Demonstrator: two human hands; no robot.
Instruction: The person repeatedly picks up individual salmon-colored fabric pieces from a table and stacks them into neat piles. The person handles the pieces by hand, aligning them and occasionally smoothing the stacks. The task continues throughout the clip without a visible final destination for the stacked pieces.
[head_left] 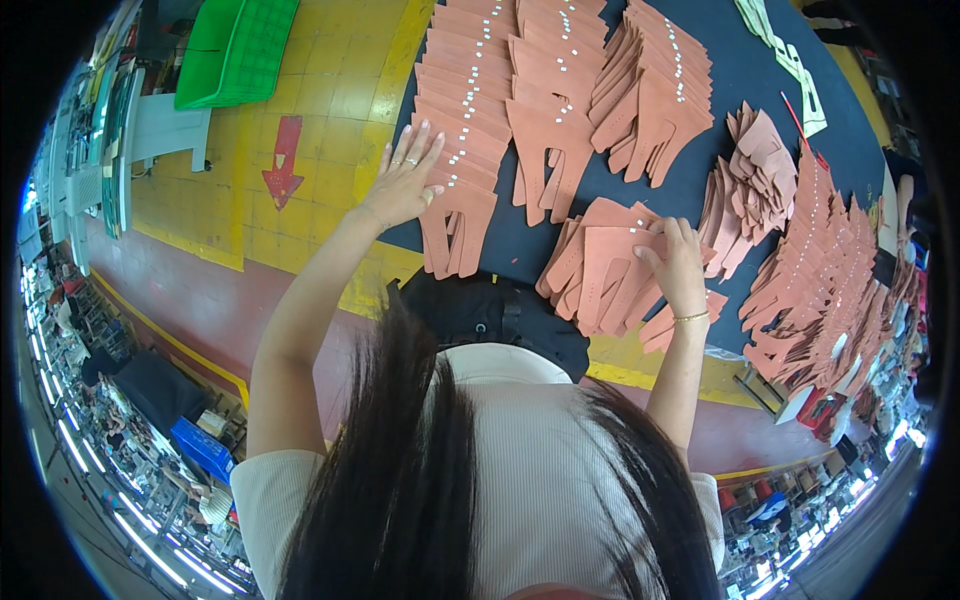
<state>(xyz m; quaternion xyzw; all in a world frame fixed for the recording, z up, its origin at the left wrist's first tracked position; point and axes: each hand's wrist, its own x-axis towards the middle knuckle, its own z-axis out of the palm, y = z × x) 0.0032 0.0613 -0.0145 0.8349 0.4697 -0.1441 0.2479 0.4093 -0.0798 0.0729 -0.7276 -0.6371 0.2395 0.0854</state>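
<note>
Several overlapping salmon-coloured cut pieces, leather-like with slotted legs and small white tags, lie in a row (462, 130) on the dark table. My left hand (405, 182) rests on the left edge of this row, its fingers spread and holding nothing. At the table's near edge, a fanned pile of similar cut pieces (605, 265) lies in front of me. My right hand (683, 265) is at the right side of that pile, thumb and bent fingers closed on a cut piece. The fingertips are partly hidden, so how many pieces are gripped is unclear.
More tagged rows (555, 110) and a fanned stack (660, 95) lie farther back. A bunched heap (755, 175) and a large spread (825, 270) sit to the right. Pale green strips (790, 60) lie at the far right. A green crate (235, 50) stands left of the table.
</note>
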